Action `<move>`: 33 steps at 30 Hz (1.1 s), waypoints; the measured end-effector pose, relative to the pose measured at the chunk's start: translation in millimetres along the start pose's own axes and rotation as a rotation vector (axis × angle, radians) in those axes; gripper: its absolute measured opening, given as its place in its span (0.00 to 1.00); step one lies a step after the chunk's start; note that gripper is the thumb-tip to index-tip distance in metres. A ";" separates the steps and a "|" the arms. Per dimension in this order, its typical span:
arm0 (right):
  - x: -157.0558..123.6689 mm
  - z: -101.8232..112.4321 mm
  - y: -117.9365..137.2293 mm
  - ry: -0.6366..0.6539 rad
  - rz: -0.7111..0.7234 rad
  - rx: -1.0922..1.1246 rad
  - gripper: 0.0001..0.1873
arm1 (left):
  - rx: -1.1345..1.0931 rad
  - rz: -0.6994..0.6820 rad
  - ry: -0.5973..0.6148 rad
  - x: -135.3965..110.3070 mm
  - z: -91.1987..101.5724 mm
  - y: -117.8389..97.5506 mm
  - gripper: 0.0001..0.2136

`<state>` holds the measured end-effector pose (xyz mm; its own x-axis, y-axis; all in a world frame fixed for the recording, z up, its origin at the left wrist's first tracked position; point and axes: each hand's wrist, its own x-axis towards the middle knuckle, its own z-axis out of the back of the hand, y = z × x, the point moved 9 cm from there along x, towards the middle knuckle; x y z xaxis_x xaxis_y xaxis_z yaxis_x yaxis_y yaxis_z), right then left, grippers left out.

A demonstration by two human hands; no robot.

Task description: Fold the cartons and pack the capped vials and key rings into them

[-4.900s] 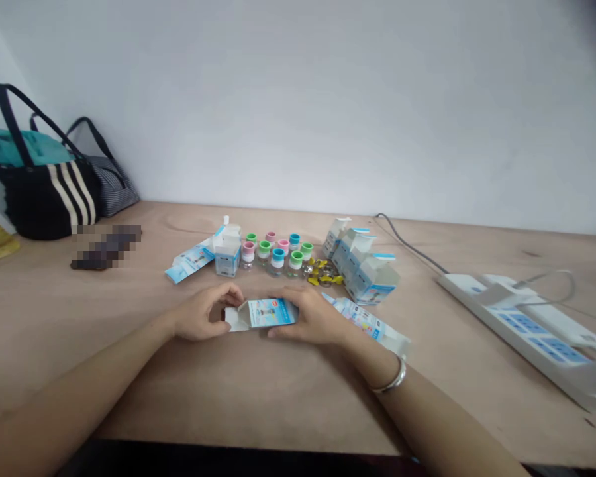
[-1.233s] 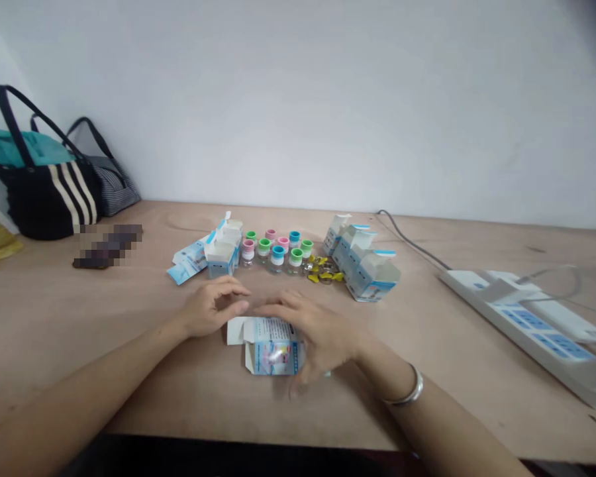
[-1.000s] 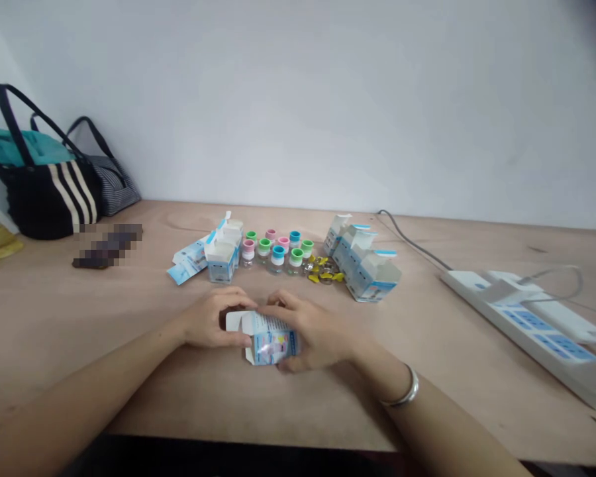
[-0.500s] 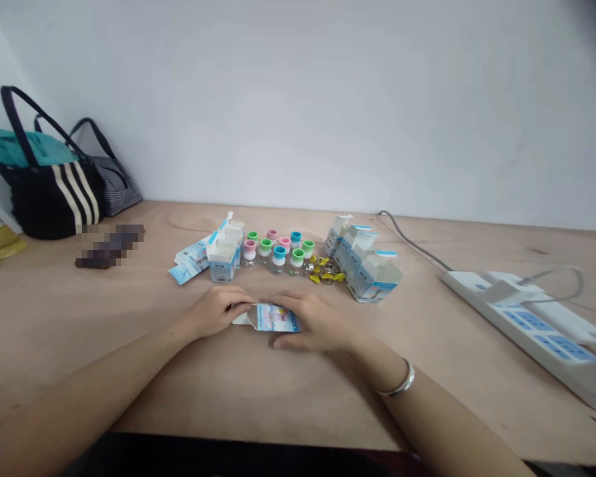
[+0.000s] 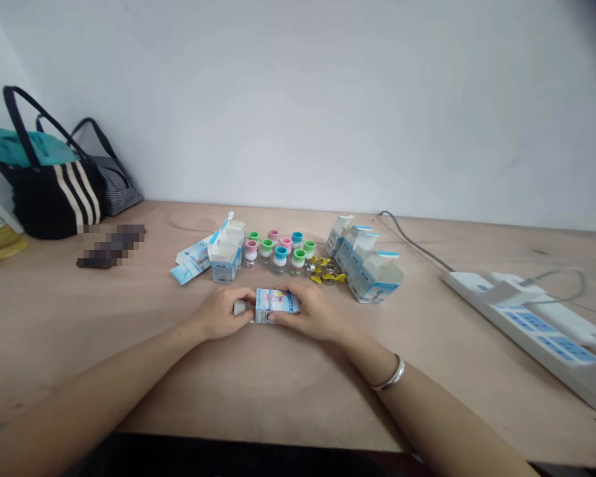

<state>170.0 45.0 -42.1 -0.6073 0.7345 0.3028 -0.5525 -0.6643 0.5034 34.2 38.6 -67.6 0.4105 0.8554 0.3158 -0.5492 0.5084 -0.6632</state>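
A small blue-and-white printed carton (image 5: 274,302) lies on its side between my hands, its body opened out and its pictured face up. My right hand (image 5: 318,314) grips its right end, thumb along the near side and fingers behind. At the left end, my left hand (image 5: 226,313) has its thumb and fingers around the white end flaps, which it partly hides. Just beyond stand several small clear bottles (image 5: 279,260) with green, pink and blue tops. Yellow-and-metal pieces (image 5: 326,271) lie to their right.
Open cartons stand left (image 5: 225,258) and right (image 5: 375,275) of the bottles. Flat cartons (image 5: 193,260) lie at the left. A power strip (image 5: 526,324) with a grey cable is on the right. Bags (image 5: 54,192) and a dark, pixelated object (image 5: 110,246) sit far left.
The carton has gone from flatter to squared out, with its near side now showing. My left fingers have moved around its end flaps, and my right thumb has shifted up onto its near side.
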 end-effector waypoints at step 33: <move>-4.5 -2.1 12.2 -0.012 0.030 0.017 0.24 | -0.630 0.252 0.004 -8.2 -9.5 19.6 0.11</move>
<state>164.8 33.4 -39.0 -0.6163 0.7162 0.3276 -0.5244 -0.6835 0.5077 27.0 40.6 -89.6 0.3289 0.9392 0.0982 -0.0999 0.1381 -0.9854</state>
